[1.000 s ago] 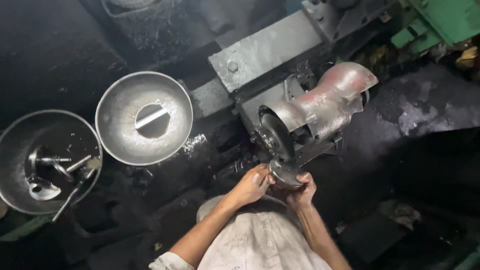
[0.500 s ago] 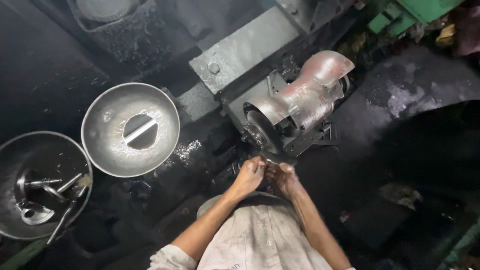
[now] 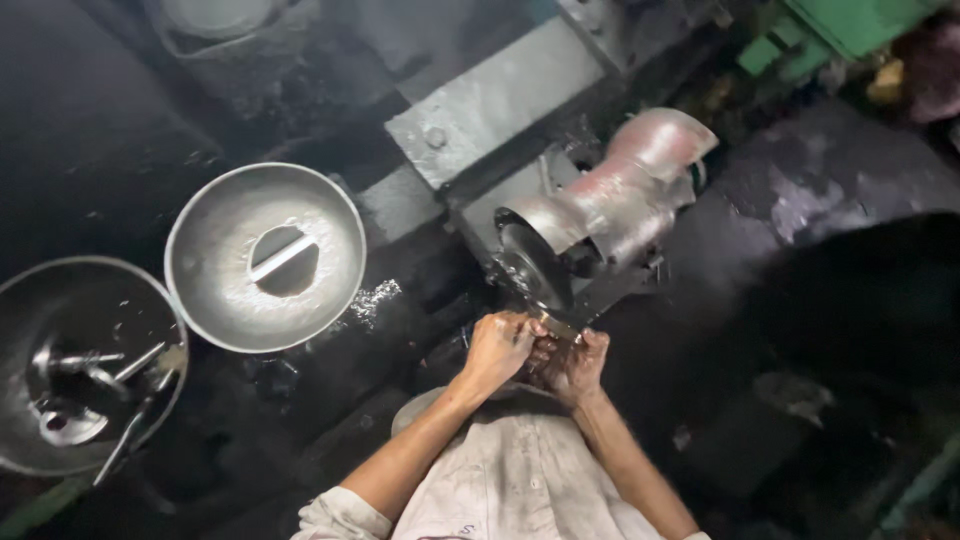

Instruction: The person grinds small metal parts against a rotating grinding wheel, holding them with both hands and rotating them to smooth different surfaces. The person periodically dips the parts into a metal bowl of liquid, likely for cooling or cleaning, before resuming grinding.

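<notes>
L hand (image 3: pixel 497 347) & R hand (image 3: pixel 575 362) both closed on small metal piece (image 3: pixel 556 327), pressed at lower edge of grinding wheel (image 3: pixel 530 272). Motor housing (image 3: pixel 625 190) behind wheel. Two metal bowls (image 3: pixel 215 300) well off to left, the nearer holding one flat bar.

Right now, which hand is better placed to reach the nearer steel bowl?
Left, probably. The left hand is on the bowl's side; the right hand sits farther away, beyond it. Both are together under the grinding wheel.

Dim workshop — black, grimy floor (image 3: pixel 820 300), a green machine frame (image 3: pixel 850 25) top right, light faint.
</notes>
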